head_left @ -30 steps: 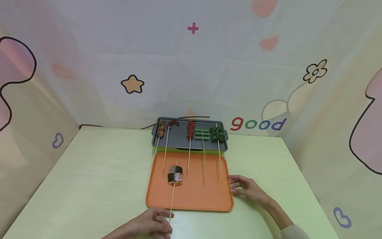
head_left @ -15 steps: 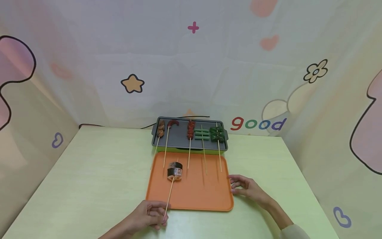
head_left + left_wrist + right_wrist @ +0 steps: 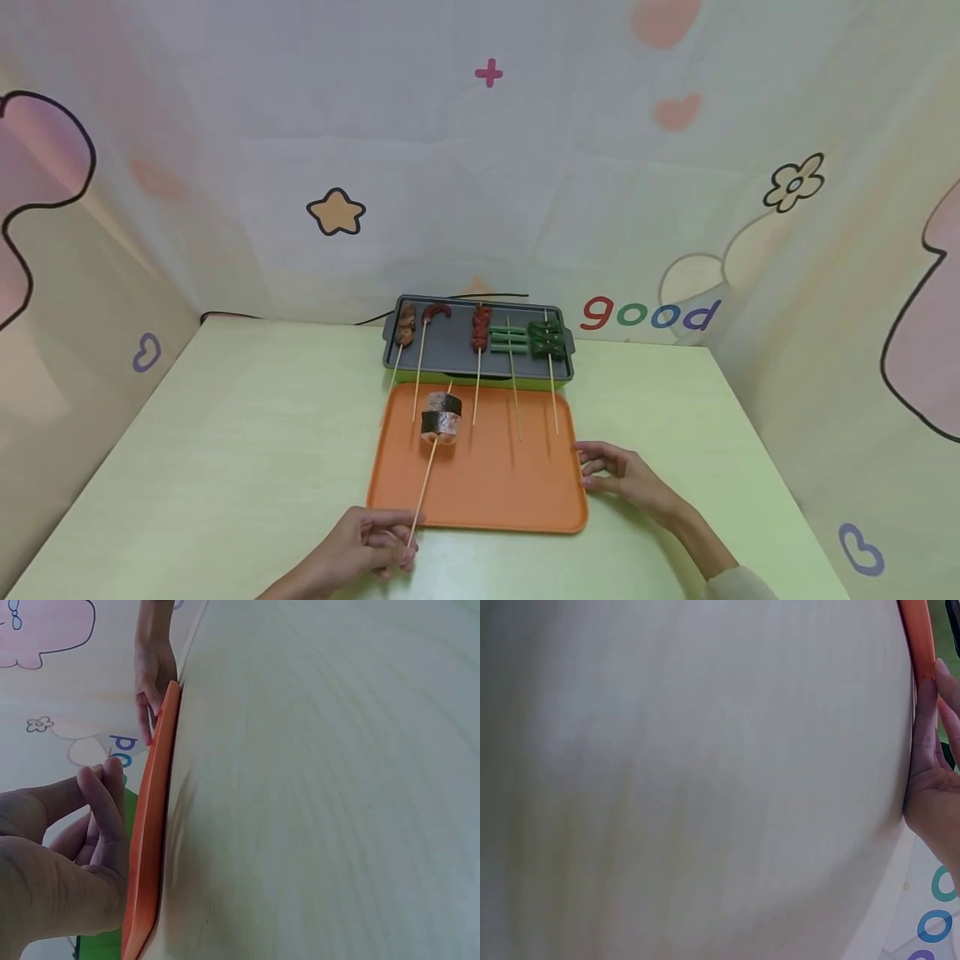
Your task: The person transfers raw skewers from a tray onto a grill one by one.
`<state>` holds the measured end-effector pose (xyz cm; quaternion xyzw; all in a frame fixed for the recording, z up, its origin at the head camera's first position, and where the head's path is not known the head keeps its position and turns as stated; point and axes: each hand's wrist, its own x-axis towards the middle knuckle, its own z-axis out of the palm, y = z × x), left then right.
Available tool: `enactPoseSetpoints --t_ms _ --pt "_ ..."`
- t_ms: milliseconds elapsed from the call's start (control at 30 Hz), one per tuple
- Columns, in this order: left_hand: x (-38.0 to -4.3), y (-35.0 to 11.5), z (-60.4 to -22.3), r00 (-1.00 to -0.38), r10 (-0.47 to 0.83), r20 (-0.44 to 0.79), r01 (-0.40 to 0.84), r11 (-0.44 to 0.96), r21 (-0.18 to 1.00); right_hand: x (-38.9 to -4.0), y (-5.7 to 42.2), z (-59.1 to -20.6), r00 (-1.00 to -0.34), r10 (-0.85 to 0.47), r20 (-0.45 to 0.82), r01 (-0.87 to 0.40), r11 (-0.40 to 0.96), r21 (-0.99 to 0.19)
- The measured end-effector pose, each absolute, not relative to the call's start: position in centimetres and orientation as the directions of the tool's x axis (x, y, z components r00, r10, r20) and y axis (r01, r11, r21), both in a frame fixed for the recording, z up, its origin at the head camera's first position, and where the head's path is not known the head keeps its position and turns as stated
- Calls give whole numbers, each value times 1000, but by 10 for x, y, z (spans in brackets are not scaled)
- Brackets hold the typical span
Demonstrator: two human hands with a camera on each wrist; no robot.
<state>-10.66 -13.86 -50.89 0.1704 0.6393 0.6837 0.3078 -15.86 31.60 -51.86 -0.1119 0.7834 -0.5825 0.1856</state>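
My left hand [image 3: 358,546] pinches the lower end of a wooden stick. At its upper end, the skewer [image 3: 441,419] carries chunky pale pieces banded in black, held over the left part of an orange tray [image 3: 510,492]. In the left wrist view the thumb and fingertips of the left hand [image 3: 75,855] meet, the stick itself not showing there. Against the tray's right edge rests my right hand [image 3: 626,482], its fingers and thumb touching the rim. The right wrist view shows the right hand [image 3: 934,757] beside the tray [image 3: 917,634].
Behind the tray stands a grey-topped grill [image 3: 453,346] with a green base. Several skewers lie on it, among them red meat [image 3: 481,327] and green vegetables [image 3: 546,340], their sticks reaching over the tray. A printed curtain [image 3: 450,167] hangs behind the pale table [image 3: 262,417].
My left hand has moved forward and slightly left, bringing the banded skewer up the tray closer to the grill and tilting its stick more. The right hand stays at the tray's edge.
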Motion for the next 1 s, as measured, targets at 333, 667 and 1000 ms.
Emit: enactPoseSetpoints --t_ms 333,667,1000 --pt "-116 -137 -492 -787 591 -178 -185 49 981 -158 316 -519 -908 -384 -165 40 312 -949" --pt "-149 -111 -478 -859 464 -215 -217 49 975 -158 315 -517 -910 -373 -181 58 318 -946" --pt "-181 -77 -483 -927 311 -209 -221 -2 975 -157 316 -518 -913 -369 -174 55 310 -949"
